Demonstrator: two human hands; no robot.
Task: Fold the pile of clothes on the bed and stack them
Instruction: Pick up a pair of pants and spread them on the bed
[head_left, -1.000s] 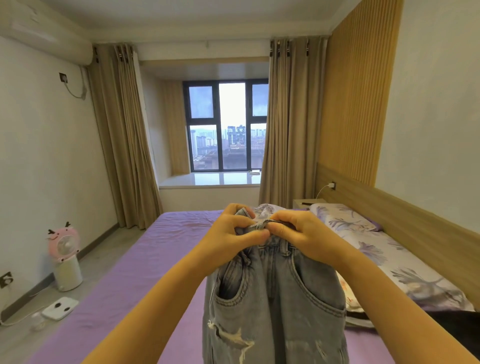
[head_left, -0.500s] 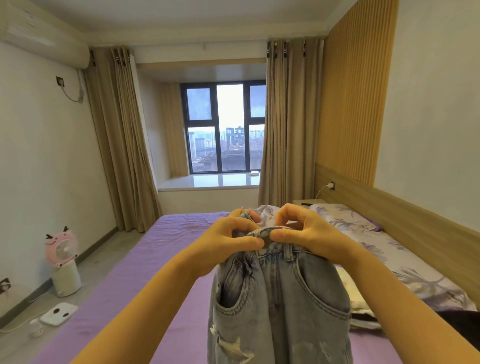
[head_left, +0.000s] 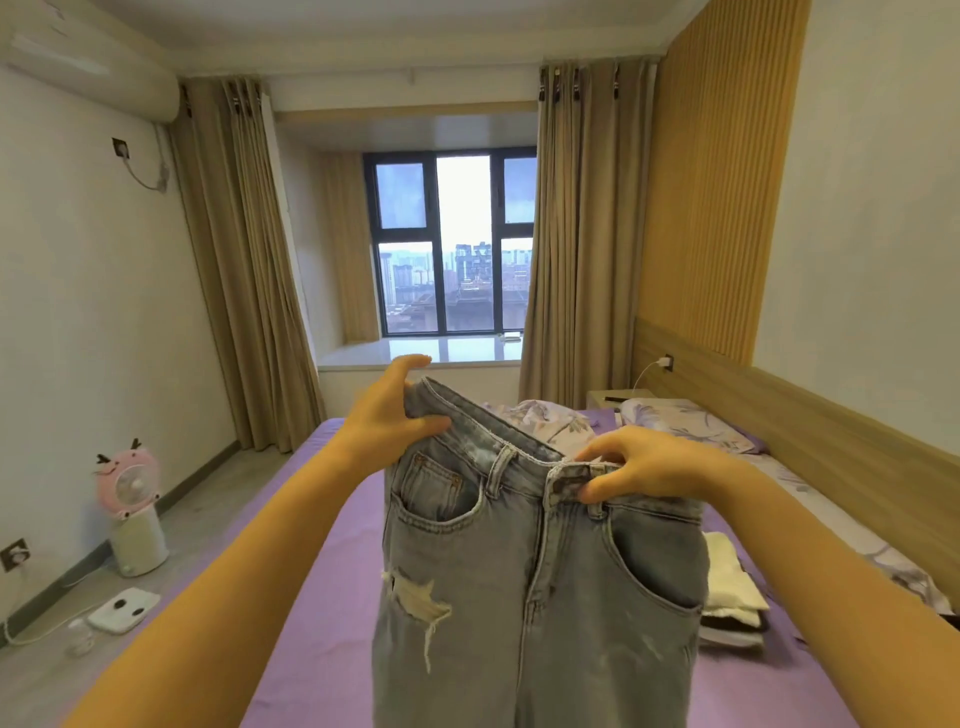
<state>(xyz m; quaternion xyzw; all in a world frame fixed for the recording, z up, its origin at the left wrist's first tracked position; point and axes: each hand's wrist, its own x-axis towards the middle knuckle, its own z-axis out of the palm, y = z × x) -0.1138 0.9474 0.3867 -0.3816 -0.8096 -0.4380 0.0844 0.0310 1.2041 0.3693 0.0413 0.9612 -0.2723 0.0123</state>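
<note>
Two bare forearms are seen reaching forward, with a pair of light grey-blue jeans (head_left: 535, 582) held up between them above the purple-sheeted bed (head_left: 322, 597). Waistband gripped at two points: the left hand (head_left: 387, 415) is clasped round its left end, thumb in front and fingers behind; the right hand (head_left: 641, 465) is pinched on the band by the front button, thumb below and fingers curled over the top. Front of the garment is faced toward the camera, the waistband slanted, higher at the left. A frayed rip (head_left: 415, 597) is noted on the left thigh. Legs are hung down out of frame.

Beside the jeans, to the right, a small stack of folded clothes (head_left: 730, 587) is laid on the sheet, white on top, dark beneath. Farther up the bed, floral bedding (head_left: 550, 421) and a floral pillow (head_left: 680, 423) are seen against the wooden headboard (head_left: 779, 415). On the floor at left, a pink fan (head_left: 127, 488) and a white scale (head_left: 122, 609) are placed. Beyond, beige curtains (head_left: 244, 270) are drawn back from a window (head_left: 454, 241).
</note>
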